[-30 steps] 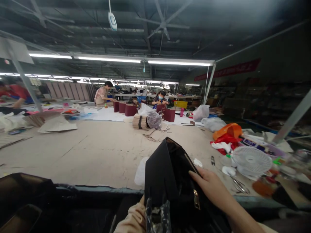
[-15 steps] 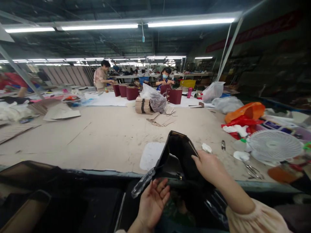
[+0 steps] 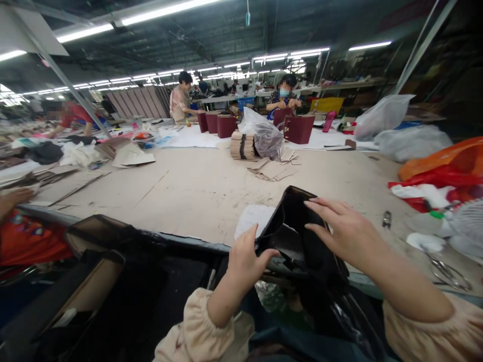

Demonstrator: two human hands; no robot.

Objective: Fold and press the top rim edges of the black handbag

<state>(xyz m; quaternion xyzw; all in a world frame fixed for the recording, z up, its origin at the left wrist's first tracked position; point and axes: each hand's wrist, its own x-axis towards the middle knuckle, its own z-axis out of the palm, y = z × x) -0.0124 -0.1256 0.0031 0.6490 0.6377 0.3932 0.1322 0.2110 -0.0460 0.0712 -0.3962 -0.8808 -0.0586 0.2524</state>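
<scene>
A black handbag (image 3: 298,236) stands open at the near edge of the big work table (image 3: 196,191). My left hand (image 3: 247,259) pinches the bag's near rim. My right hand (image 3: 345,234) rests on the far side of the bag's mouth, fingers stretched out and holding that side open. A crumpled clear plastic wrap (image 3: 271,296) lies below the bag, between my arms. The bag's inside is dark and I cannot see anything in it.
Scissors (image 3: 449,274), a white fan (image 3: 468,226) and red and orange plastic bags (image 3: 441,171) crowd the right. Cardboard stacks (image 3: 243,146) and maroon boxes (image 3: 300,128) stand far back, where people work. Dark bags (image 3: 101,236) lie at the near left beside a person in red (image 3: 22,236).
My view has tilted down and swung left. My left hand rose from under the bag and took its near rim; my right hand's fingers spread across the opening.
</scene>
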